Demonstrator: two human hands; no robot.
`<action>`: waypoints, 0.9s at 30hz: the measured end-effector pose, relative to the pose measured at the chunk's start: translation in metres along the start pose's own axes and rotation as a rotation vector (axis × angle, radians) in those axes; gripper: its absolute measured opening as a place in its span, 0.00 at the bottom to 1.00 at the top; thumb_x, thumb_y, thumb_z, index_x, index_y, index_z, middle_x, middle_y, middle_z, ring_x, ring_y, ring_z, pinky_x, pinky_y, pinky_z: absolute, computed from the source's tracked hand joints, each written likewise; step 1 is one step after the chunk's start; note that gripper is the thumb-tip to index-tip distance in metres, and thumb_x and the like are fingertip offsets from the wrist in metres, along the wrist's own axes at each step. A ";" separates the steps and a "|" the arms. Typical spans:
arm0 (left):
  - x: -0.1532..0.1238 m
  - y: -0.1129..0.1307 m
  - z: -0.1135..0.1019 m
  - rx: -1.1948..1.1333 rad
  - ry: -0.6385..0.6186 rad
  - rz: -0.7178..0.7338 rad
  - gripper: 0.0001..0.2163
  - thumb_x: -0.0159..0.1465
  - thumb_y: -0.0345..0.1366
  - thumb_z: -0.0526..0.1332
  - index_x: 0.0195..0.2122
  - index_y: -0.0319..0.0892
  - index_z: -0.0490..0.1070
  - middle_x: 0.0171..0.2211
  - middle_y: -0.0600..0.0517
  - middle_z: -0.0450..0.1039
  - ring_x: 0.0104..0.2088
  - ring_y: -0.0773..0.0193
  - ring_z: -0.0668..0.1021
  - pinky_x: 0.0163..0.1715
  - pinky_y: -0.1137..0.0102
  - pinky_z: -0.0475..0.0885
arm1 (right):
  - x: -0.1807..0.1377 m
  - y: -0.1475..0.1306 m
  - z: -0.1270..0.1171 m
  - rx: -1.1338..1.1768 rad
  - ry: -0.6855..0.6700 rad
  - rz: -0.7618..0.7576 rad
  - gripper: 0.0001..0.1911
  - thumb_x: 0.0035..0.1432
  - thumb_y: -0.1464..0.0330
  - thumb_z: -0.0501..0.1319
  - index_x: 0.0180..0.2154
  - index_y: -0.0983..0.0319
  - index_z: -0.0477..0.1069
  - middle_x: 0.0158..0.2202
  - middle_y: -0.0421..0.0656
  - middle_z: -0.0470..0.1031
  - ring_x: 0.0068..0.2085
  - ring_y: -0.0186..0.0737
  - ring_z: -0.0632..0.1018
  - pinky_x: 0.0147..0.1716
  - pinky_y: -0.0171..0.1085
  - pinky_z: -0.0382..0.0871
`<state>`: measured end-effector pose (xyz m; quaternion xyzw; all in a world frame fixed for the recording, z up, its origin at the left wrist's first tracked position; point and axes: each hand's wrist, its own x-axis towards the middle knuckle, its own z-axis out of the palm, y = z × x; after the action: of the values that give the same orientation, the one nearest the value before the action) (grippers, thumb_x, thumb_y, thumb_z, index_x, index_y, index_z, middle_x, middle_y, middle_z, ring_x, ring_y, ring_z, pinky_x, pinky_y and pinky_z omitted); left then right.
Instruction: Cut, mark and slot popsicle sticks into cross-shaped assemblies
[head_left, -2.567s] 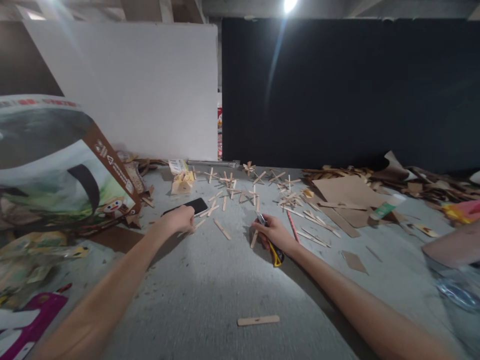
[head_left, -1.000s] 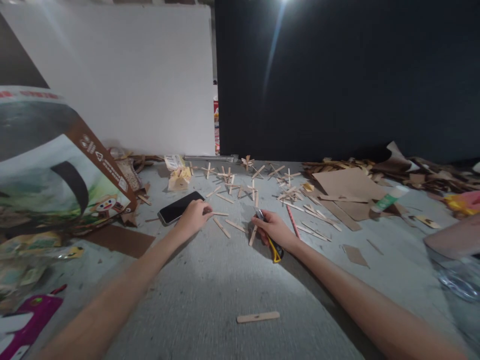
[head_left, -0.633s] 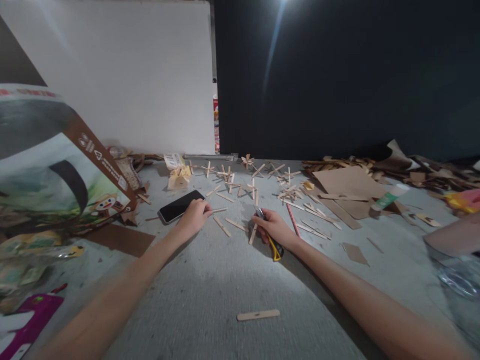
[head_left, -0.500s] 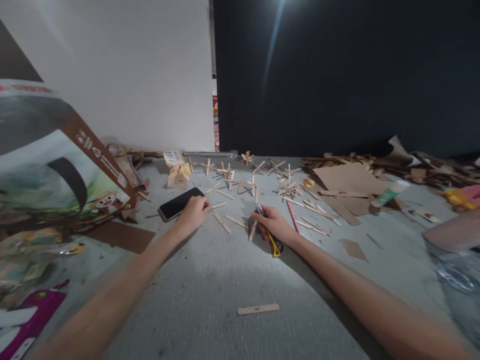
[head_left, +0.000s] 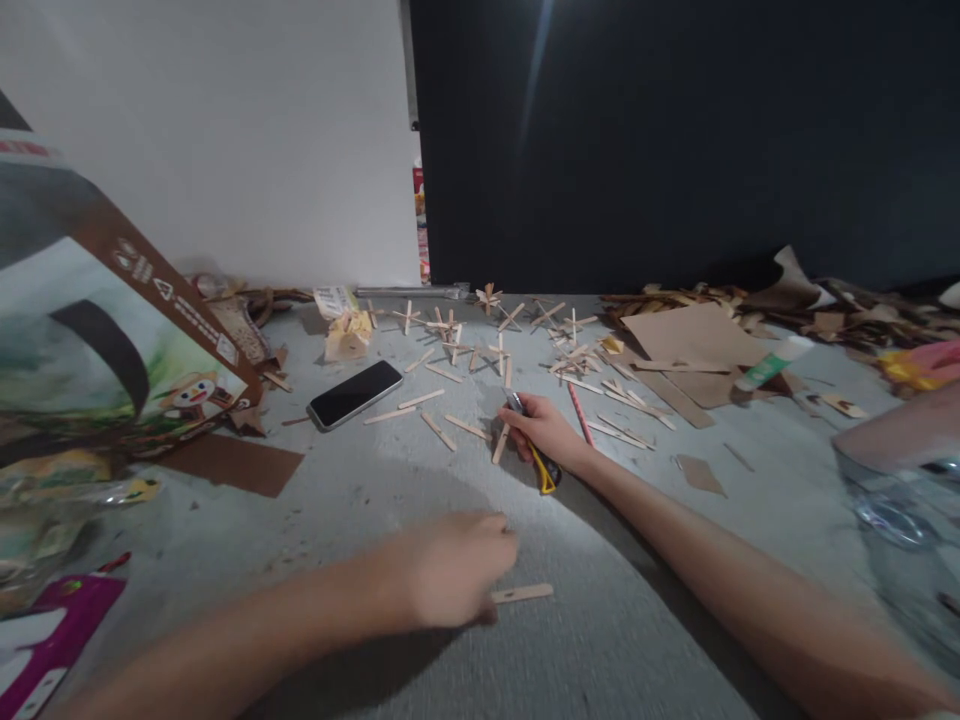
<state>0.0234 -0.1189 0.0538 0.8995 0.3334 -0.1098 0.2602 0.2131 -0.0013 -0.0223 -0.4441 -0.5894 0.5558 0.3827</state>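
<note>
My right hand (head_left: 546, 434) is closed around a yellow and black utility knife (head_left: 547, 468), its metal tip pointing away from me. A short craft stick (head_left: 500, 445) lies by the fingertips of that hand. Nearer to me, my left hand (head_left: 466, 568) is smeared by motion above a flat wooden craft stick (head_left: 526, 593). The hand hides the stick's left end, and I cannot tell whether the fingers grip it. Several loose craft sticks (head_left: 438, 432) lie beyond, with crossed sticks (head_left: 512, 318) farther back.
A phone (head_left: 355, 394) lies left of the sticks. A red striped pencil-like rod (head_left: 580, 414) is beside my right wrist. Cardboard (head_left: 686, 335) and a glue stick (head_left: 775, 363) lie to the right. A large printed bag (head_left: 169, 330) stands on the left, a clear plastic cup (head_left: 892, 490) at right.
My left hand has left the small sticks beside the phone and come toward me, over the near craft stick. The right hand keeps hold of the knife. The view has shifted slightly.
</note>
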 end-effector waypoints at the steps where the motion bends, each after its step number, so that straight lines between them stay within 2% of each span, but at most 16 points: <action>1: 0.001 0.001 0.004 0.007 0.011 0.005 0.07 0.62 0.35 0.72 0.34 0.40 0.75 0.40 0.47 0.78 0.40 0.55 0.79 0.36 0.67 0.67 | 0.000 0.000 0.000 -0.001 0.001 0.003 0.21 0.54 0.50 0.67 0.31 0.56 0.62 0.14 0.28 0.64 0.12 0.32 0.68 0.10 0.30 0.61; 5: 0.004 0.004 0.011 0.030 0.042 -0.003 0.08 0.64 0.29 0.67 0.28 0.41 0.72 0.35 0.47 0.77 0.39 0.55 0.78 0.38 0.65 0.68 | 0.001 -0.001 -0.003 -0.013 -0.035 0.015 0.20 0.52 0.52 0.69 0.33 0.57 0.63 0.15 0.31 0.69 0.12 0.32 0.67 0.10 0.29 0.60; 9: -0.003 0.011 0.012 0.019 0.076 -0.052 0.08 0.60 0.22 0.62 0.28 0.42 0.70 0.34 0.48 0.75 0.38 0.55 0.76 0.39 0.64 0.68 | 0.001 -0.001 -0.004 0.019 -0.046 -0.011 0.19 0.52 0.54 0.69 0.35 0.57 0.64 0.17 0.33 0.73 0.12 0.30 0.65 0.09 0.29 0.57; 13: -0.002 0.010 0.019 -0.100 0.183 -0.098 0.10 0.59 0.21 0.59 0.34 0.45 0.72 0.34 0.48 0.75 0.32 0.56 0.75 0.34 0.65 0.66 | -0.003 -0.003 -0.002 0.151 0.082 -0.094 0.20 0.53 0.53 0.70 0.37 0.56 0.65 0.20 0.32 0.72 0.15 0.32 0.69 0.10 0.30 0.59; 16: 0.011 0.005 0.019 -0.244 0.332 -0.054 0.08 0.65 0.25 0.57 0.37 0.45 0.73 0.38 0.47 0.77 0.36 0.56 0.77 0.37 0.64 0.68 | -0.004 -0.008 -0.001 0.213 0.195 -0.160 0.23 0.53 0.50 0.71 0.39 0.55 0.66 0.25 0.34 0.73 0.21 0.36 0.75 0.10 0.30 0.62; 19: 0.026 0.001 0.015 -0.470 0.529 -0.045 0.09 0.72 0.32 0.54 0.42 0.43 0.75 0.42 0.45 0.79 0.41 0.56 0.78 0.42 0.65 0.70 | -0.004 -0.011 0.000 0.194 0.236 -0.180 0.26 0.52 0.47 0.72 0.41 0.56 0.67 0.31 0.39 0.78 0.25 0.37 0.78 0.11 0.29 0.64; 23: 0.042 -0.014 0.020 -0.734 0.767 -0.072 0.08 0.71 0.38 0.57 0.38 0.42 0.73 0.33 0.49 0.78 0.35 0.60 0.78 0.37 0.68 0.71 | -0.004 -0.011 -0.001 0.190 0.261 -0.147 0.27 0.51 0.46 0.72 0.38 0.58 0.68 0.36 0.43 0.82 0.23 0.35 0.77 0.12 0.30 0.65; 27: 0.056 -0.038 0.033 -0.985 0.877 -0.099 0.11 0.67 0.45 0.62 0.37 0.42 0.72 0.32 0.49 0.80 0.32 0.60 0.81 0.34 0.68 0.74 | -0.003 -0.010 -0.001 0.210 0.250 -0.138 0.27 0.50 0.46 0.73 0.39 0.58 0.70 0.39 0.45 0.84 0.20 0.35 0.76 0.10 0.31 0.64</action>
<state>0.0396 -0.0819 -0.0092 0.6202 0.4606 0.4202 0.4760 0.2140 -0.0039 -0.0126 -0.4259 -0.5049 0.5271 0.5346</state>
